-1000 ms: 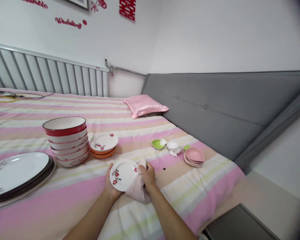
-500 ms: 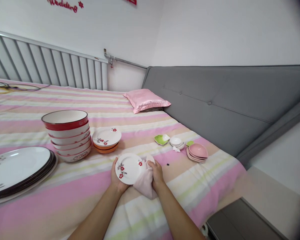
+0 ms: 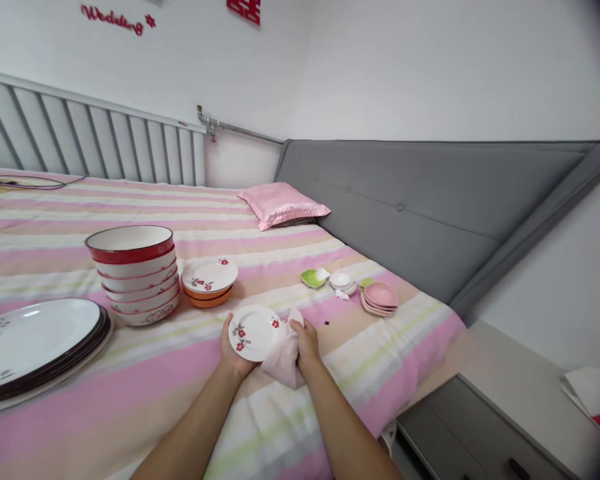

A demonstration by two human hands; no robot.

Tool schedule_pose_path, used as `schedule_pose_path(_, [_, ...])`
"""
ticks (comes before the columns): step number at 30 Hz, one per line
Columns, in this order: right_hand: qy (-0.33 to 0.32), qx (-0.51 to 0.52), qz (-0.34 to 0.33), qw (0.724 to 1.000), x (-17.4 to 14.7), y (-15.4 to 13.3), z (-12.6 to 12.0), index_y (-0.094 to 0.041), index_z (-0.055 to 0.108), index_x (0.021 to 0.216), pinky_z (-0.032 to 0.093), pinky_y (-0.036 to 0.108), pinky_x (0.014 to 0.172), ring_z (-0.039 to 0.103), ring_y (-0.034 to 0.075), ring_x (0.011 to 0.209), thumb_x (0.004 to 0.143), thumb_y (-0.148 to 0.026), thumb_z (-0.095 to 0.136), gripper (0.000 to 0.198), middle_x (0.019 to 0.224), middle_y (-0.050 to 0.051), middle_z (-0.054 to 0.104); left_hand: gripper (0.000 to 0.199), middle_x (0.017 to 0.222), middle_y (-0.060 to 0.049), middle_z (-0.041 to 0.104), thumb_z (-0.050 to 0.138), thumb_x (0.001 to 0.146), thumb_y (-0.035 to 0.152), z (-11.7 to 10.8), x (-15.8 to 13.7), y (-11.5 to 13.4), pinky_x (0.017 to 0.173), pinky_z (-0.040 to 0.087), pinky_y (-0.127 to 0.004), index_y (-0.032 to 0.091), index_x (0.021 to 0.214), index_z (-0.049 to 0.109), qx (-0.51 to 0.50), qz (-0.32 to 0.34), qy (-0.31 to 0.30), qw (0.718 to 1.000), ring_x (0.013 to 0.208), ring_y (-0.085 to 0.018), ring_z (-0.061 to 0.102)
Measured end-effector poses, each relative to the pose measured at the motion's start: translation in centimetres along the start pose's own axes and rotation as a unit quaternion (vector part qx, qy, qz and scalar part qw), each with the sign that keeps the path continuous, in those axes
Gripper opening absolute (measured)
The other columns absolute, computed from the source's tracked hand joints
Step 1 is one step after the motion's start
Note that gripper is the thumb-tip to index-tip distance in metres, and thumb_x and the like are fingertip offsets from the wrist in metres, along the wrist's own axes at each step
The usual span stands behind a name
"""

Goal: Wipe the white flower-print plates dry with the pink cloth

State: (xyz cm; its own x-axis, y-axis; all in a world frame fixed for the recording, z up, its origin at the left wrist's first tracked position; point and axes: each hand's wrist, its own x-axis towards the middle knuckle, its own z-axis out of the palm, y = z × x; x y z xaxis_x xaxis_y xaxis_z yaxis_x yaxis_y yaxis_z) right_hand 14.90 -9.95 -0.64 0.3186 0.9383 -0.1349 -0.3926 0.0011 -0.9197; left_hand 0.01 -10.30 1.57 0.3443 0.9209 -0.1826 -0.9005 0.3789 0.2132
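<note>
My left hand (image 3: 234, 353) grips the left and lower rim of a small white plate (image 3: 256, 337) with red flowers, tilted up toward me. My right hand (image 3: 306, 343) is closed on a pale pink cloth (image 3: 283, 360), which lies against the plate's right edge. Just beyond, a similar flowered plate (image 3: 211, 272) rests on orange-sided dishes (image 3: 209, 298). To the left of these stands a stack of red-and-white bowls (image 3: 139, 283).
Large oval plates (image 3: 40, 337) are piled at the left. On the right lie a green leaf-shaped dish (image 3: 314, 277), small white dishes (image 3: 341, 280) and pink bowls (image 3: 381, 295). A pink pillow (image 3: 284, 203) sits by the grey headboard (image 3: 400, 187). A grey cabinet (image 3: 473, 427) stands below the bed's edge.
The view has swung a little to the right, showing more of the cabinet. Both hands keep hold of the plate and cloth, with little change in their pose.
</note>
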Motion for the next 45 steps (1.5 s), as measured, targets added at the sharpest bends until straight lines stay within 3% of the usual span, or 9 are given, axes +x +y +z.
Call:
schedule_pose_path(11, [-0.006, 0.018, -0.012, 1.000, -0.9, 0.0, 0.0, -0.018, 0.057, 0.074, 0.046, 0.026, 0.054, 0.058, 0.016, 0.057, 0.063, -0.033, 0.062, 0.019, 0.059, -0.002, 0.061, 0.040, 0.086, -0.016, 0.073, 0.052, 0.079, 0.046, -0.1, -0.1, 0.3, 0.096, 0.035, -0.059, 0.012, 0.091, 0.069, 0.010, 0.022, 0.047, 0.999, 0.091, -0.036, 0.066])
schedule_pose_path(23, [-0.025, 0.019, -0.024, 0.999, -0.6, 0.6, -0.3, -0.017, 0.056, 0.075, 0.045, 0.025, 0.054, 0.054, 0.014, 0.054, 0.063, -0.033, 0.062, 0.021, 0.059, -0.003, 0.058, 0.038, 0.083, -0.016, 0.073, 0.051, 0.080, 0.045, 1.1, -0.6, -0.1, 0.096, 0.034, -0.059, 0.011, 0.089, 0.068, 0.018, 0.032, 0.063, 0.997, 0.094, -0.036, 0.065])
schedule_pose_path(34, [-0.011, -0.082, -0.078, 0.994, -0.6, 0.7, -0.1, -0.018, 0.055, 0.071, 0.039, 0.021, 0.050, 0.048, 0.012, 0.053, 0.063, -0.032, 0.060, 0.017, 0.059, -0.005, 0.055, 0.037, 0.082, -0.013, 0.073, 0.052, 0.079, 0.045, 0.7, -0.6, 0.0, 0.094, 0.038, -0.057, 0.013, 0.090, 0.068, -0.003, 0.019, 0.058, 0.998, 0.087, -0.034, 0.067])
schedule_pose_path(39, [-0.028, -0.147, -0.139, 0.979, -1.0, 0.4, 0.6, -0.018, 0.059, 0.070, 0.039, 0.021, 0.057, 0.050, 0.013, 0.062, 0.063, -0.033, 0.063, 0.017, 0.064, -0.004, 0.058, 0.042, 0.087, -0.015, 0.073, 0.051, 0.079, 0.045, 0.8, -0.5, 0.0, 0.094, 0.039, -0.056, 0.011, 0.098, 0.067, -0.016, 0.013, 0.046, 0.999, 0.093, -0.035, 0.066])
schedule_pose_path(45, [-0.041, -0.218, -0.183, 0.958, -1.1, 0.7, 0.9, -0.017, 0.065, 0.071, 0.036, 0.021, 0.057, 0.047, 0.013, 0.059, 0.069, -0.034, 0.061, 0.018, 0.062, -0.003, 0.059, 0.038, 0.080, -0.016, 0.073, 0.051, 0.080, 0.042, 1.0, -0.4, -0.1, 0.092, 0.042, -0.052, 0.009, 0.090, 0.068, -0.003, 0.029, 0.052, 0.998, 0.092, -0.034, 0.066])
